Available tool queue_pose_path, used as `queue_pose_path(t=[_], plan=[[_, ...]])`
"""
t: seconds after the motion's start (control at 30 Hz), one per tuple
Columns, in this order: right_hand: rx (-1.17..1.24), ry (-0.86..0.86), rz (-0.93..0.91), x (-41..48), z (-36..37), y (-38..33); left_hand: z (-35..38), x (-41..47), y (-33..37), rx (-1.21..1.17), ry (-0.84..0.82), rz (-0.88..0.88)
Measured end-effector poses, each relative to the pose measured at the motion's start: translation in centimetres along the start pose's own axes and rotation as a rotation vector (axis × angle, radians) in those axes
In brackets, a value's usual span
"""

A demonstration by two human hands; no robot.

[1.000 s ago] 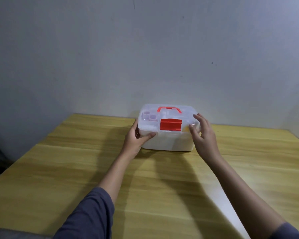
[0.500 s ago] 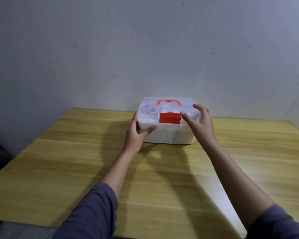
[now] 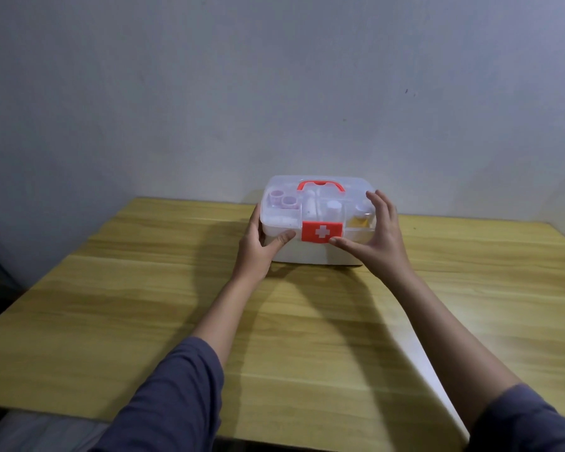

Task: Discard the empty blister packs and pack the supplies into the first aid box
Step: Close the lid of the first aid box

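Closest to the camera are two dark blue sleeves [image 3: 173, 396], one on each arm, pushed up so the forearms are bare. Both arms reach forward over a yellow wooden counter [image 3: 111, 305] with long plank lines in it. Dark shadows of the arms lie on the wood between them. Farther out, the left hand [image 3: 258, 247] holds the left front corner of the first aid box [image 3: 317, 252]. Its thumb lies along the front of the box, just beside the red latch [image 3: 322, 232], and its other fingers wrap around the left side, so this hand grips the box. The right hand [image 3: 379, 236] is at the right end of the box. Its fingers are spread open over the top right of the lid, and its thumb touches the bottom right corner of the red latch. I cannot tell if this hand is pressing hard or just resting. The latch has a white cross on it and lies flat against the front. The box sits on the far part of the counter, near the wall. Its clear lid [image 3: 284, 190] is down, and a red handle [image 3: 320, 185] lies on top. Through the lid you can see two small purple rolls [image 3: 282, 201] on the left, some white things in the middle and something yellow [image 3: 361, 220] on the right. Behind it all is a plain pale wall [image 3: 274, 93]
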State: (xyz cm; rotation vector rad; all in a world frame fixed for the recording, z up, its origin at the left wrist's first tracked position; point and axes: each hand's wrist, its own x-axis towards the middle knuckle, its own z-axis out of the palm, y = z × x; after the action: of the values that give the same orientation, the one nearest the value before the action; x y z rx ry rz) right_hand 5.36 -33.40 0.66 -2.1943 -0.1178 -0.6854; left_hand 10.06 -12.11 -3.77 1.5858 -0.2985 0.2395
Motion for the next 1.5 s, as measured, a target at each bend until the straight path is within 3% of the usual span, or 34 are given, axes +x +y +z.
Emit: queue_pose_path(t=[0.23,0.47,0.93,1.5], plan=[[-0.01,0.001,-0.017,0.0,0.1,0.2,-0.2,0.2,-0.2,0.045,-0.002,-0.002],[0.31,0.016,0.267,-1.6,0.7,1.3,0.1,0.2,0.0,0.055,-0.025,-0.008],[0.37,0.089,0.308,0.0,-1.8,5.2,5.2,3.1,-0.4,0.078,-0.131,-0.017],[0.36,0.133,0.288,2.3,-1.6,8.0,7.2,5.8,-1.7,0.101,-0.097,-0.046]])
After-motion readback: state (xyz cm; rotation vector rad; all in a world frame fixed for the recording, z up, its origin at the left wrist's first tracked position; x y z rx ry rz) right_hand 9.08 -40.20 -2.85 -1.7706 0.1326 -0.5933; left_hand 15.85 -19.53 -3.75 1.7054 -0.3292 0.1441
